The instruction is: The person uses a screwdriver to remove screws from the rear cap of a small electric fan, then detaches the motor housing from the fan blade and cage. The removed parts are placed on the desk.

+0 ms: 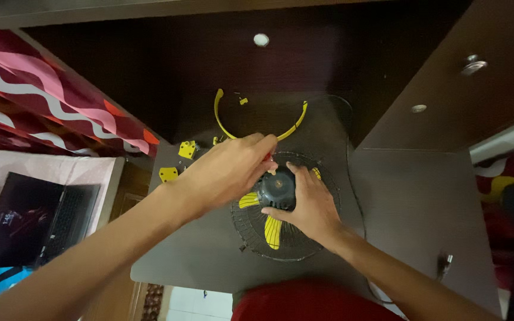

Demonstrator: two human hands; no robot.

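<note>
Yellow-bladed fan (272, 229) on table (423, 196), left hand (227, 169) above, right hand (307, 205) gripping hub (278, 187)

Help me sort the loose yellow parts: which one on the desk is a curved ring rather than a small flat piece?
The yellow curved band lying behind the fan grille, an open arc. The two yellow pieces to its left are small and blocky.

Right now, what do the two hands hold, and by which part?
The right hand grips the fan's dark motor housing at its side. The left hand pinches something small above it; what, cannot be told.
</note>
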